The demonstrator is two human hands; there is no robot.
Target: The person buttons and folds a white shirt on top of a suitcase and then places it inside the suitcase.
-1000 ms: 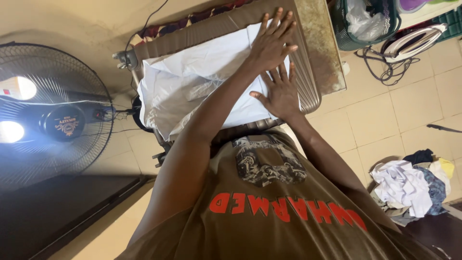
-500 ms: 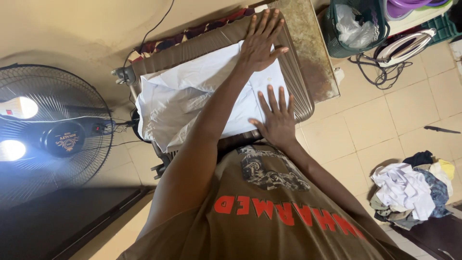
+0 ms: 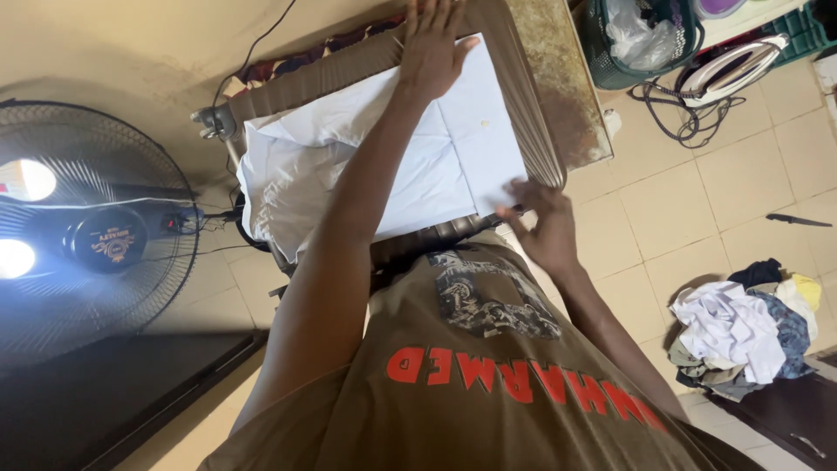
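A white cotton garment [image 3: 410, 166] lies spread flat on a ribbed brown padded counter [image 3: 523, 113], covering most of its top. The left hand [image 3: 432, 44] rests palm down on the far edge of the garment, fingers [image 3: 453, 13] spread apart and laid flat, clamped on nothing. The right hand [image 3: 545, 228] sits at the garment's near right corner, its fingers [image 3: 514, 190] curled together at the cloth's edge; whether they actually pinch the cloth cannot be told. To the left stands a round black wire-guard electric fan [image 3: 91, 235] with bright glare on it. On the tiled floor [image 3: 697, 201] to the right, a heap of white, blue and yellow crumpled clothes [image 3: 745, 327] lies near, while a dark green plastic basket [image 3: 641, 44] and a white clothes iron with a coiled black cord [image 3: 728, 70] sit further away.
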